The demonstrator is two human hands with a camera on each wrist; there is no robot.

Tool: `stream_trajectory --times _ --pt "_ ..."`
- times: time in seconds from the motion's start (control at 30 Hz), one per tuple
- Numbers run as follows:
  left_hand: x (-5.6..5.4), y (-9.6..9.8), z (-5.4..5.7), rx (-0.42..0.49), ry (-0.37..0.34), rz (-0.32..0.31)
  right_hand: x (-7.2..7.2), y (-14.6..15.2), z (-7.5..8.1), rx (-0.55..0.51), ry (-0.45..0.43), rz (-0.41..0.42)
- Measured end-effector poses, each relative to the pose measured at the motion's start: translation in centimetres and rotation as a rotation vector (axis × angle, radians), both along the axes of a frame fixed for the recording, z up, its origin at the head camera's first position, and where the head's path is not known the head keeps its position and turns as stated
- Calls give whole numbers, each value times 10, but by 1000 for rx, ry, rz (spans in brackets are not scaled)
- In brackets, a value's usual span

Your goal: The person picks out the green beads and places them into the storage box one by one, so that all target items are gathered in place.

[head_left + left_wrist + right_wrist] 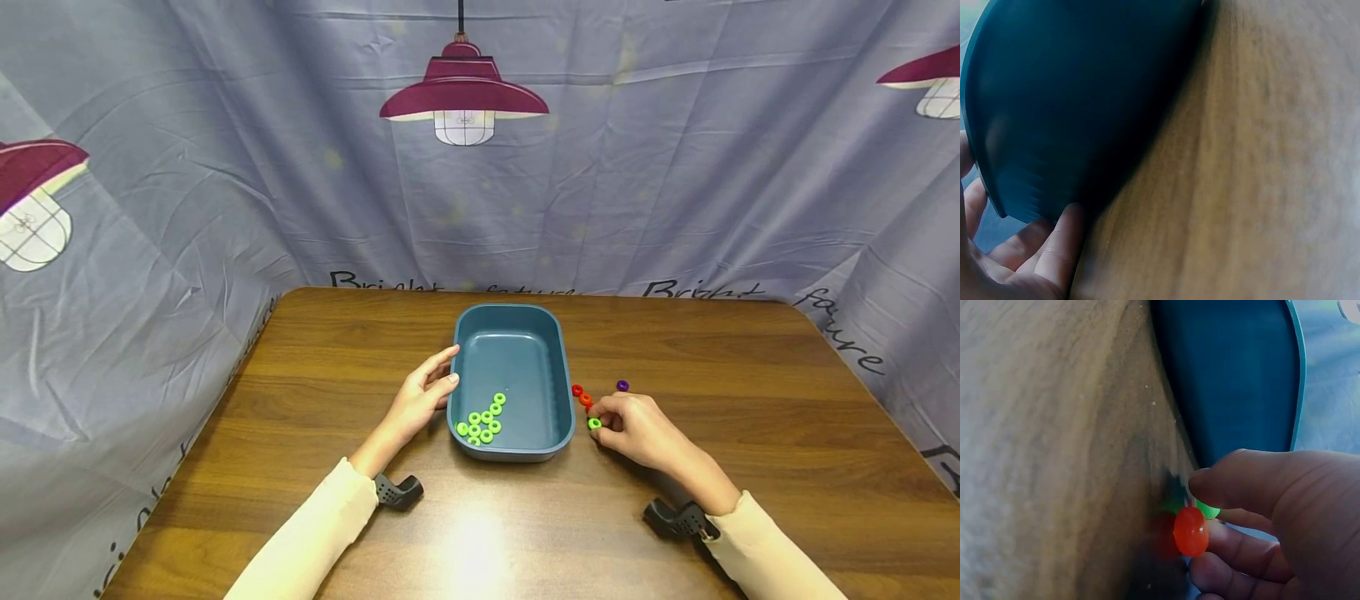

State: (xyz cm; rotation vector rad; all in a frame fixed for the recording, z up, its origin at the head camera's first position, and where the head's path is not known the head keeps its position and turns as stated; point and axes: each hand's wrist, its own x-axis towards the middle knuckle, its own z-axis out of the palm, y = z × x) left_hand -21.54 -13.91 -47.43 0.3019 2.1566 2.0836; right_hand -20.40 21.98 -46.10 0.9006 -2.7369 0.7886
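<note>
A blue-grey rectangular box (512,367) stands on the table. Several light green ring beads (487,417) lie inside its near left corner. My left hand (422,398) rests against the box's left side, its fingers fairly straight on the rim and outer wall (1041,125). Right of the box, my right hand (632,427) pinches a green ring bead (595,423) between thumb and forefinger. In the right wrist view an orange-red bead (1190,531) shows by the fingers; whether they touch it I cannot tell. A red bead (577,390) and an orange bead (585,400) lie beside the box.
A purple bead (622,385) lies beyond the right hand. The wooden table (360,333) ends at a grey printed curtain (300,167). Black wrist bands (400,492) sit on both wrists.
</note>
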Motion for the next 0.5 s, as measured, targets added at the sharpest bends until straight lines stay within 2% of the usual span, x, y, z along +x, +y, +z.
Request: stream_trajectory --times 0.27,0.5 --pt "0 0 0 -3 -1 -3 -2 0 10 -5 -32 -12" --pt "0 0 -1 -2 -3 2 -8 -1 23 -7 17 -21"
